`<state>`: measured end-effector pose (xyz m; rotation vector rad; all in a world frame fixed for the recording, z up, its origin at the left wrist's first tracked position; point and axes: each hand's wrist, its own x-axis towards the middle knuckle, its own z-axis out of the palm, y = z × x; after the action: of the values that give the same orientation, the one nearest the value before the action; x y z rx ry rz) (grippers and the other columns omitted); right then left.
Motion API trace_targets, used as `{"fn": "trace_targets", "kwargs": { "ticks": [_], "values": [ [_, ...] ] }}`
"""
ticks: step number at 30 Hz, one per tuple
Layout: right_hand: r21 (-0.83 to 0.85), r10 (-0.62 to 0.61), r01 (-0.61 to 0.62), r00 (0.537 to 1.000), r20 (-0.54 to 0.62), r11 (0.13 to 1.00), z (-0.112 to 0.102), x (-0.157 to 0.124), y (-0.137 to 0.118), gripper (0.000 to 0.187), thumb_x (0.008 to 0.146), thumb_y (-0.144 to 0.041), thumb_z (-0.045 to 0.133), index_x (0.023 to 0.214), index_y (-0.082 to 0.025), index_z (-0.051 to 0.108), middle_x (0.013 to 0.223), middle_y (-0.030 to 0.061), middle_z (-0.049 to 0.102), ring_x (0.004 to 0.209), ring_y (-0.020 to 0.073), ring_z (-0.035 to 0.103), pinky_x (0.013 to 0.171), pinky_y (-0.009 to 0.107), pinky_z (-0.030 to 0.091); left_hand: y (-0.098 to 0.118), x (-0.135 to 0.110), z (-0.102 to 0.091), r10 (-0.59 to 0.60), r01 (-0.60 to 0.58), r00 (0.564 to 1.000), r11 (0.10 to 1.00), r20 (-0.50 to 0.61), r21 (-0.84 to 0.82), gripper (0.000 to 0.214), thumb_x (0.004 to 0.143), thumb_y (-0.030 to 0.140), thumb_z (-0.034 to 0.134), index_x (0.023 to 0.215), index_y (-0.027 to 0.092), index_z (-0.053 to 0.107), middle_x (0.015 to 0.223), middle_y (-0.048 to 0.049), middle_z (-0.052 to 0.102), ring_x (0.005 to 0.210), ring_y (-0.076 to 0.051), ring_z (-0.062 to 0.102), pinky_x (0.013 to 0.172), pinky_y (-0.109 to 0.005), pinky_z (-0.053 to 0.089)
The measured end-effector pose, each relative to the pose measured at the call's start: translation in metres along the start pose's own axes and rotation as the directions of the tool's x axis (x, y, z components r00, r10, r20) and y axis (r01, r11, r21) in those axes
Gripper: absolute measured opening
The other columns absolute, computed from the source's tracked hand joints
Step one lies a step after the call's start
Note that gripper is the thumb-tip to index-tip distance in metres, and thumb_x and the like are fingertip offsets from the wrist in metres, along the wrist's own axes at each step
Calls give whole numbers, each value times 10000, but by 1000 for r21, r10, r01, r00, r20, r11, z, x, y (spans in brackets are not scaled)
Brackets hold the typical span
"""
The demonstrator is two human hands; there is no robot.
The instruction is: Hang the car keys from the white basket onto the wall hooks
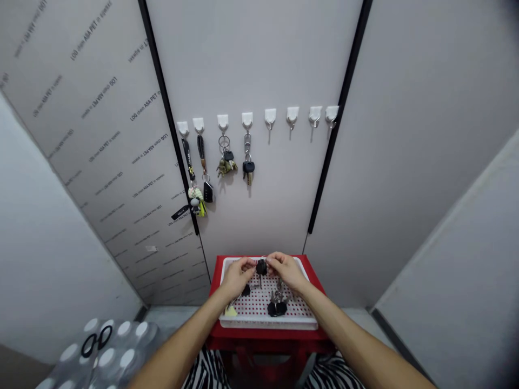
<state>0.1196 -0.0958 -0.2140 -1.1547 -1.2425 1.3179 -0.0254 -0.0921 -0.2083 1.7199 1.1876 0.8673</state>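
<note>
Above a white perforated tray (267,324), both hands hold one black-headed key (261,267) with its blade pointing down. My left hand (238,276) pinches it from the left. My right hand (286,270) has its fingers closed at the key's upper right, around what may be its ring. Below the right hand, a bunch of keys (277,307) with black heads lies in the tray. Another black-headed key (246,290) lies partly hidden behind the left hand, with a small yellow piece (231,311) near the tray's left corner.
The tray stands on a red table (270,343). On the wall ahead, a row of white hooks (270,116) runs across; those at left carry keychains (248,167), and the right-hand hooks hang bare. Plastic-wrapped bottles (107,357) and black-handled scissors (96,341) are at lower left.
</note>
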Motion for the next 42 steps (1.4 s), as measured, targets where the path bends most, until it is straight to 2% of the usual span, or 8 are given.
{"fn": "trace_targets", "kwargs": {
  "ticks": [7, 18, 25, 32, 35, 38, 40, 42],
  "values": [
    [-88, -126, 125, 992, -4, 988, -5, 10, -38, 176, 601, -313, 468, 554, -144, 459, 420, -54, 435, 386, 47, 399, 422, 183, 344, 28, 7, -3, 192, -175, 981, 948, -41, 265, 216, 590, 172, 493, 806, 169, 480, 795, -12, 537, 740, -114, 475, 688, -238, 371],
    [-108, -463, 451, 857, -226, 886, -25, 76, -218, 91, 600, -198, 468, 544, -126, 460, 389, -58, 427, 349, 31, 391, 388, 170, 377, 174, 82, -39, 499, -380, 830, 833, -249, 403, 395, 621, 107, 431, 1008, 175, 392, 975, -43, 503, 806, -119, 485, 726, -249, 375],
    [-209, -492, 446, 767, -411, 870, -25, 99, -269, 76, 607, -140, 453, 531, -135, 457, 417, -44, 425, 365, 39, 416, 367, 172, 393, 218, 107, -55, 526, -337, 820, 763, -226, 552, 461, 617, 132, 444, 1063, 192, 348, 1013, -50, 485, 830, -147, 485, 748, -281, 359],
    [-301, -436, 325, 767, -471, 897, -26, 112, -265, 74, 597, -119, 433, 555, -127, 493, 439, -16, 458, 370, 67, 450, 371, 198, 394, 211, 100, -48, 484, -306, 858, 751, -173, 585, 454, 608, 123, 438, 1055, 166, 368, 991, -58, 499, 814, -143, 488, 736, -268, 367],
    [-326, -442, 313, 757, -482, 892, -32, 109, -249, 139, 589, -121, 421, 684, -132, 522, 516, -13, 488, 400, 62, 463, 389, 188, 387, 183, 85, -48, 437, -288, 892, 742, -112, 606, 413, 605, 118, 428, 1018, 139, 410, 965, -64, 513, 786, -131, 495, 717, -244, 377],
    [-358, -492, 349, 720, -490, 866, -32, 94, -204, 259, 596, -153, 401, 840, -155, 488, 604, -15, 498, 448, 56, 472, 398, 167, 372, 140, 63, -51, 337, -253, 941, 710, -3, 657, 349, 614, 144, 423, 960, 136, 460, 936, -61, 529, 776, -127, 496, 716, -235, 374],
    [-357, -476, 343, 776, -413, 869, -25, 73, -154, 273, 610, -177, 382, 866, -149, 472, 613, -14, 494, 447, 56, 462, 392, 163, 360, 108, 45, -52, 220, -258, 964, 663, 147, 702, 326, 612, 162, 427, 934, 147, 482, 906, -53, 545, 776, -130, 498, 703, -229, 375],
    [-360, -357, 266, 908, -217, 894, -11, 46, -96, 231, 616, -192, 385, 809, -123, 490, 570, -13, 487, 421, 56, 437, 393, 171, 354, 79, 27, -50, 66, -286, 949, 593, 309, 753, 320, 600, 169, 436, 914, 162, 496, 882, -51, 559, 774, -147, 503, 671, -237, 384]
  ]
}}
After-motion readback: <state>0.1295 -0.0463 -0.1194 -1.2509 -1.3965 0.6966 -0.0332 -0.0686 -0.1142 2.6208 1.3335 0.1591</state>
